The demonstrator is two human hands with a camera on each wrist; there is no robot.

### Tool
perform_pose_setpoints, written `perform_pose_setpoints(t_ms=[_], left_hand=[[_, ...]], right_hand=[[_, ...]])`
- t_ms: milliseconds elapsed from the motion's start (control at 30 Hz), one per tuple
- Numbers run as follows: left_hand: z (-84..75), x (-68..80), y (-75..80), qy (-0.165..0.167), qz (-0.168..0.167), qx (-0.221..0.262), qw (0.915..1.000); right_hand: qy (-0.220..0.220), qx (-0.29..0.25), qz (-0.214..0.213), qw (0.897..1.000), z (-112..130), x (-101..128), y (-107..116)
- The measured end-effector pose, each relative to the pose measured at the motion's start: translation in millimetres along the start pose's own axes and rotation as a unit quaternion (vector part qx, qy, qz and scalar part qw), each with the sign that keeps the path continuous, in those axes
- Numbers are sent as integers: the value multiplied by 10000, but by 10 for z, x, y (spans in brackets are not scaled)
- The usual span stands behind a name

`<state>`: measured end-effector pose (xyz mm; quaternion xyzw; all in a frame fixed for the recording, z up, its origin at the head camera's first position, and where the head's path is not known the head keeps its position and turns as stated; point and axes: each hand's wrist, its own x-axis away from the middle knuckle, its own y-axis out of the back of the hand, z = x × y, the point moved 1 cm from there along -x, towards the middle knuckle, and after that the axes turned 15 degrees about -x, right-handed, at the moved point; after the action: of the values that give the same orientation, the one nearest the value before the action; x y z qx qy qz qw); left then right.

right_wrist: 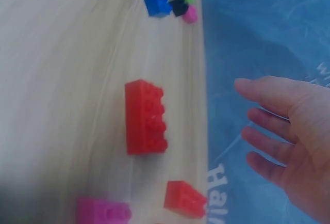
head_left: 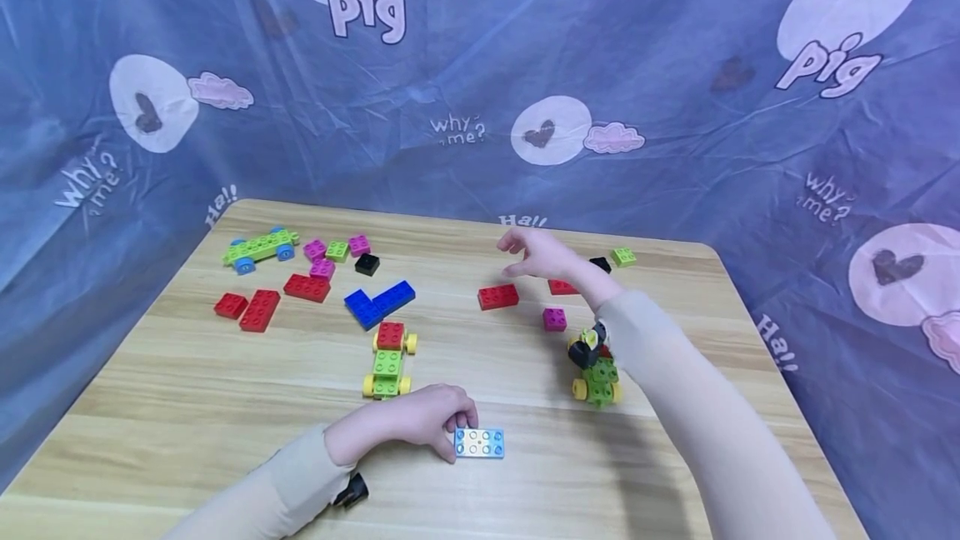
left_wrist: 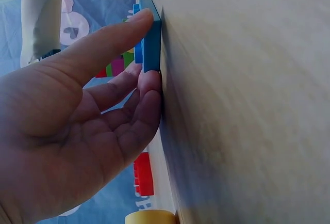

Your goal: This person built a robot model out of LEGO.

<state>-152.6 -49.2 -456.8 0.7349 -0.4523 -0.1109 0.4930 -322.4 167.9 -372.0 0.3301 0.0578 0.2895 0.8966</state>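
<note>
1. Left hand (head_left: 420, 419) rests on the worktop (head_left: 187, 407) at its near edge, fingers curled round the left end of a light blue plate (head_left: 479, 442); thumb and fingertips pinch it. Left wrist view: plate flat on the wood, thumb on its top edge, fingers beside it.
2. Right hand (head_left: 536, 255) hangs above the worktop, past the plate twd the far side, fingers spread + relaxed, holding nothing. Right wrist view: palm open in the air, no brick touched.
3. Nearest to right hand: red brick (head_left: 498, 297), just below + left of the fingertips, lying flat, apart from the hand. A 2nd red brick (head_left: 561, 287) is partly hidden under the wrist.
4. Magenta brick (head_left: 555, 319) lies btwn the red brick and the plate, right of centre.
5. Green car w/ yellow wheels (head_left: 387, 362) stands just beyond the plate, a red block on its far end.
6. Another green wheeled build (head_left: 596, 373) sits right of the plate, against the right sleeve.
7. Blue L-shaped bricks (head_left: 378, 303) lie beyond the green car; more red, green, magenta, black bricks far left of them.
</note>
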Motion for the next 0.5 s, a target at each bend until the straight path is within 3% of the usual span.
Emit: perform_pose_setpoints(t_ms=[333, 500], left_hand=[[-23, 12, 10, 7, 2, -37, 10000], [-34, 16, 26, 46, 24, -6, 10000]], right_hand=[[-320, 588, 575, 9961, -192, -135, -145], [-359, 413, 763, 9956, -181, -153, -219]])
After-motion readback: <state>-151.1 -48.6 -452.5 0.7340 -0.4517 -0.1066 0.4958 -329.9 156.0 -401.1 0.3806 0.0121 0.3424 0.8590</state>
